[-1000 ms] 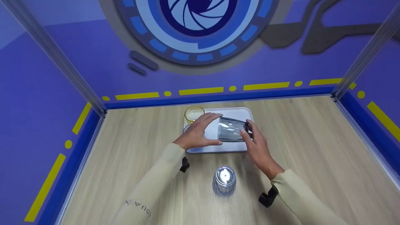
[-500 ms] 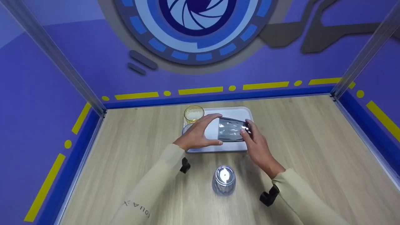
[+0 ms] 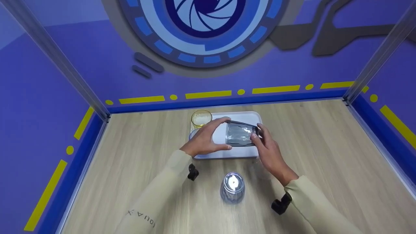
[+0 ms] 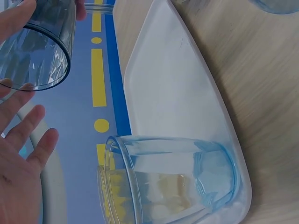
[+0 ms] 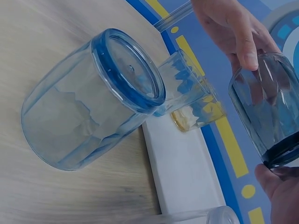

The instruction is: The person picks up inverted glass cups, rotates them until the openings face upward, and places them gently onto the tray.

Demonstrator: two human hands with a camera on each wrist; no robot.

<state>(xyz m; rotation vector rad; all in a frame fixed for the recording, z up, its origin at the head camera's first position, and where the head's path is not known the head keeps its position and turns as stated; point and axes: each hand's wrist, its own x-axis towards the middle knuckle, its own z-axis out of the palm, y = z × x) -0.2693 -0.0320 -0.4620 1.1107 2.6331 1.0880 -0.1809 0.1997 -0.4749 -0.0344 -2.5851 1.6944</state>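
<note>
A dark tinted glass [image 3: 240,135] is being held on its side above the white tray [image 3: 242,152], pinched at its base by the right hand [image 3: 268,151] and cradled near its rim by the curved fingers of the left hand [image 3: 204,139]. A slip is being risked, since the smooth wall is gripped only by fingertips; the yellow glass [image 3: 201,117] and light blue glass [image 4: 173,175] at the tray's far left could be struck. Five glasses are being counted: these three, an inverted blue one [image 3: 232,188] on the near table, and a clear one [image 5: 205,217] near the right wrist. One tray is being counted.
</note>
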